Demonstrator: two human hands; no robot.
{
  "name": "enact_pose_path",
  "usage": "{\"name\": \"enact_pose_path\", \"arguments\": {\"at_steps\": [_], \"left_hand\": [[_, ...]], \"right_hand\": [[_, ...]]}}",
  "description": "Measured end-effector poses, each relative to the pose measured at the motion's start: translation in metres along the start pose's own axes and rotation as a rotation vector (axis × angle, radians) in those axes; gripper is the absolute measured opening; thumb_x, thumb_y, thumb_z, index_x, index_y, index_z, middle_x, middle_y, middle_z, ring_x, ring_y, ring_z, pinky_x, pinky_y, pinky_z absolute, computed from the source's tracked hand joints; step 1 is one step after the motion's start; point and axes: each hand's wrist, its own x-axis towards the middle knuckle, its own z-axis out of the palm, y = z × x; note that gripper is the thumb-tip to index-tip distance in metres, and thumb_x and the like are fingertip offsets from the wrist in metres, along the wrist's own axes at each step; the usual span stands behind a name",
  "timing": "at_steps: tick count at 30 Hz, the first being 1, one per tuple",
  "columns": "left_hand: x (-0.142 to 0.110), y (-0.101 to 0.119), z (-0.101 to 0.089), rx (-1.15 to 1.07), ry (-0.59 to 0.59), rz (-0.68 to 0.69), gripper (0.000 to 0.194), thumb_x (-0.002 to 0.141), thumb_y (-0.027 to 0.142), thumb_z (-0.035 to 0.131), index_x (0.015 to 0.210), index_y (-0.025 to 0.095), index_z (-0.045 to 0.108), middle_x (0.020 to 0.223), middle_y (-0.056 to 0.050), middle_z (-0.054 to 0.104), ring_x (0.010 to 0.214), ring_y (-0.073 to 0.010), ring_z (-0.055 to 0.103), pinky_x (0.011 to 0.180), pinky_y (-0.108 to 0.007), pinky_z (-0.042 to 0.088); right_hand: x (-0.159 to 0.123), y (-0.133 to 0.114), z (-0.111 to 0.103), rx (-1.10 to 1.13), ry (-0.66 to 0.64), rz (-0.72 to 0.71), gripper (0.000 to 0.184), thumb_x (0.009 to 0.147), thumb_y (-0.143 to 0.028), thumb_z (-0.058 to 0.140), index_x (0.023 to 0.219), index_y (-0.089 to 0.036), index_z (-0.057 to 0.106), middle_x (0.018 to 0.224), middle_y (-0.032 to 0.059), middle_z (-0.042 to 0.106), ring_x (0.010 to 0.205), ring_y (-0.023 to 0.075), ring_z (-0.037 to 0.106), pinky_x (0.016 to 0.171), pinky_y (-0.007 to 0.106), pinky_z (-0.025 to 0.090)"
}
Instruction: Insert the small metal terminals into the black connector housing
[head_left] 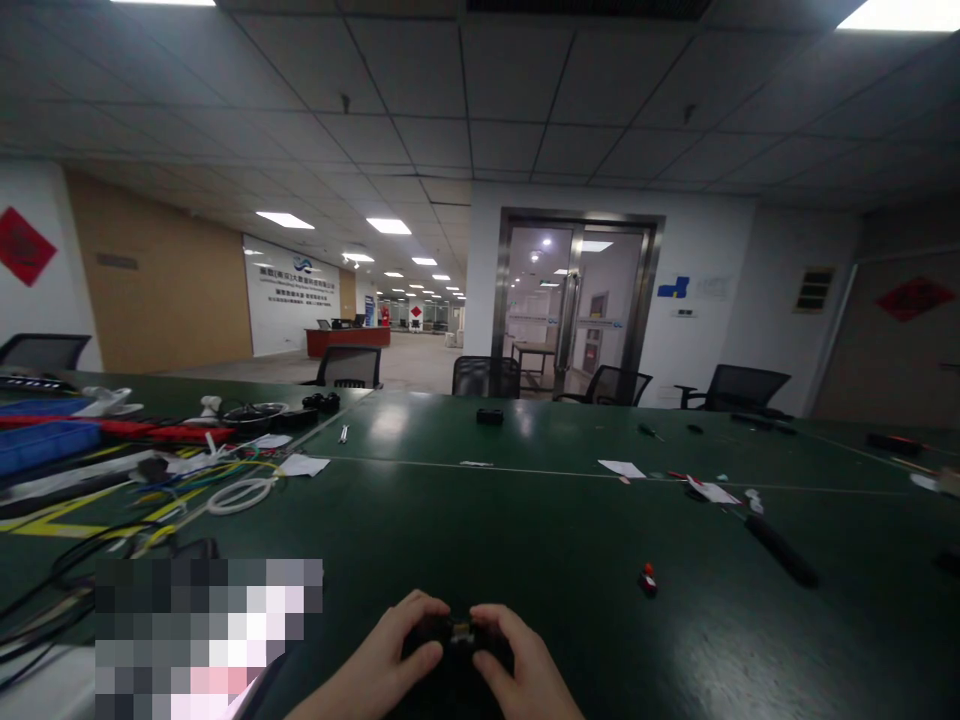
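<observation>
By the left hand [409, 640] and right hand [521, 655], fingers and thumbs curled in, a small dark object [462, 633] is being gripped at both ends toward the surface's [525, 540] near edge. It is being judged light, stiff, perhaps fragile mid-body, with end holds being favoured.

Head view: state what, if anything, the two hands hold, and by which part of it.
The left hand and right hand hold a small dark object, one at each side; what it is cannot be told.
</observation>
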Motion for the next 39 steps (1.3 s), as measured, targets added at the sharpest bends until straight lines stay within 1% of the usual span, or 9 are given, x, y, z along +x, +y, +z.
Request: {"name": "enact_pose_path", "arguments": {"at_steps": [5,8,12,17,24,28,32,36,39], "left_hand": [[0.000,0.003,0.001,-0.081,0.017,-0.003,0.036,0.081,0.039,0.048,0.113,0.022,0.048,0.105,-0.005,0.052,0.097,-0.0211,0.049,0.087,-0.033,0.037],[0.000,0.002,0.002,-0.090,0.014,-0.002,0.034,0.079,0.037,0.050,0.109,0.020,0.051,0.103,-0.006,0.053,0.097,-0.0216,0.049,0.088,-0.033,0.037],[0.001,-0.004,0.001,-0.087,-0.013,-0.011,0.032,0.079,0.037,0.051,0.106,0.020,0.051,0.102,-0.005,0.055,0.098,-0.0211,0.049,0.088,-0.033,0.037],[0.000,-0.011,-0.001,-0.131,-0.047,-0.073,0.038,0.080,0.040,0.052,0.113,0.022,0.049,0.109,-0.005,0.056,0.103,-0.0226,0.048,0.091,-0.035,0.036],[-0.001,-0.010,-0.001,-0.213,-0.048,-0.087,0.042,0.080,0.044,0.051,0.115,0.022,0.049,0.110,-0.004,0.057,0.103,-0.0227,0.050,0.091,-0.035,0.037],[0.000,-0.010,-0.001,-0.237,-0.056,-0.101,0.046,0.079,0.044,0.052,0.118,0.021,0.047,0.113,-0.005,0.056,0.105,-0.0227,0.050,0.092,-0.035,0.037],[0.000,-0.005,-0.002,-0.219,-0.062,-0.121,0.045,0.080,0.046,0.051,0.117,0.021,0.048,0.110,-0.004,0.057,0.101,-0.0219,0.051,0.088,-0.033,0.038],[0.000,0.005,-0.004,-0.204,-0.096,-0.081,0.040,0.081,0.048,0.047,0.110,0.020,0.052,0.100,-0.002,0.059,0.093,-0.0200,0.052,0.081,-0.030,0.039],[0.000,0.008,-0.006,-0.198,-0.103,-0.085,0.039,0.081,0.049,0.046,0.105,0.019,0.052,0.096,-0.001,0.058,0.090,-0.0194,0.051,0.079,-0.029,0.039]], "right_hand": [[0.000,-0.001,0.003,0.032,0.046,-0.061,0.032,0.074,-0.020,0.050,0.106,-0.023,0.056,0.103,0.0020,0.060,0.097,0.0186,0.055,0.085,0.029,0.042],[0.000,-0.001,0.005,0.042,0.076,-0.093,0.031,0.074,-0.019,0.049,0.104,-0.022,0.057,0.101,0.0022,0.061,0.093,0.0181,0.056,0.083,0.028,0.042],[0.000,-0.001,0.005,0.041,0.067,-0.049,0.034,0.074,-0.022,0.051,0.107,-0.023,0.056,0.104,0.0018,0.061,0.095,0.0185,0.056,0.084,0.028,0.042],[0.000,0.000,0.004,0.044,0.057,-0.036,0.034,0.074,-0.028,0.053,0.108,-0.024,0.057,0.106,0.0014,0.061,0.098,0.0197,0.055,0.086,0.030,0.042],[0.001,0.003,0.004,0.043,0.021,0.053,0.042,0.075,-0.035,0.053,0.116,-0.024,0.052,0.115,0.0015,0.058,0.107,0.0215,0.052,0.087,0.031,0.041],[0.000,0.002,0.003,0.071,0.032,0.076,0.044,0.075,-0.038,0.053,0.117,-0.026,0.051,0.116,0.0018,0.057,0.105,0.0224,0.052,0.085,0.032,0.042],[-0.002,-0.002,0.002,0.075,0.073,0.113,0.045,0.074,-0.039,0.054,0.116,-0.024,0.053,0.114,0.0038,0.058,0.103,0.0228,0.052,0.086,0.034,0.040],[-0.002,-0.006,0.002,0.083,0.086,0.076,0.043,0.074,-0.039,0.054,0.114,-0.021,0.055,0.109,0.0044,0.060,0.100,0.0220,0.053,0.087,0.033,0.040],[-0.003,-0.011,0.002,0.078,0.077,0.096,0.042,0.075,-0.038,0.053,0.114,-0.023,0.055,0.110,0.0032,0.060,0.102,0.0220,0.052,0.087,0.034,0.039]]}}
